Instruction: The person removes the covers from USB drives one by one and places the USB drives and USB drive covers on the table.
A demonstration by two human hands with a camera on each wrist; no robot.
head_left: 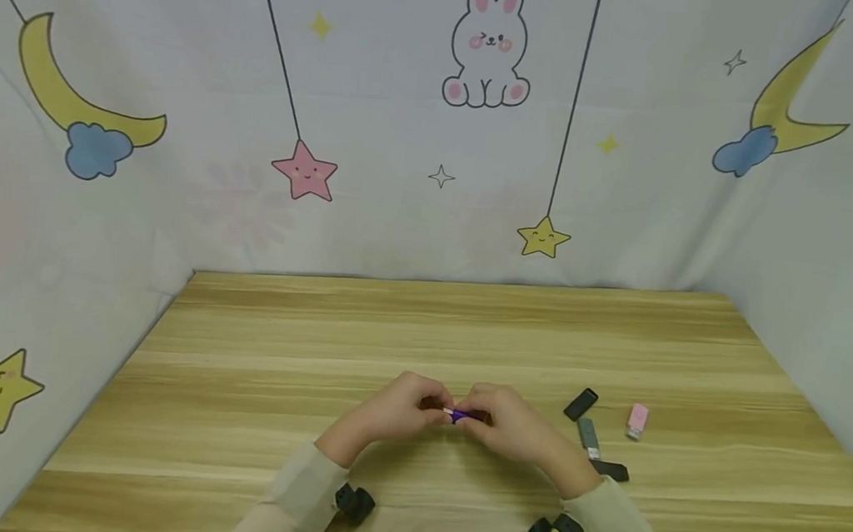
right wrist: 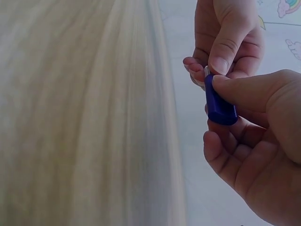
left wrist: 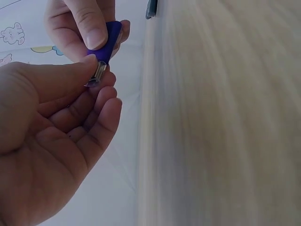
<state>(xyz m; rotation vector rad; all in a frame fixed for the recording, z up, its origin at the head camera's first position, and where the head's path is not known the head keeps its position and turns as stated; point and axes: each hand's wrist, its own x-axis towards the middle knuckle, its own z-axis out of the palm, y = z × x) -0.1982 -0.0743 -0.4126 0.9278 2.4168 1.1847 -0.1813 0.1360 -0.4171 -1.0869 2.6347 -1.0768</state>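
A purple USB flash drive [head_left: 457,416] with a metal plug is held above the table between both hands. My right hand [head_left: 512,423] pinches its purple body between thumb and fingers. At the plug end, the thumb and fingertips of my left hand [head_left: 399,407] pinch the drive. The left wrist view shows the shiny plug of the purple drive [left wrist: 111,42] lying against the left fingers. In the right wrist view the broad end of the drive's body [right wrist: 220,106] sticks out below the right thumb.
On the wooden table [head_left: 278,329], right of the hands, lie a black stick [head_left: 581,404], a grey USB flash drive [head_left: 588,436], another black stick [head_left: 612,471] near the right forearm, and a pink USB flash drive [head_left: 637,419]. A printed white cloth [head_left: 393,113] surrounds the table's back and sides.
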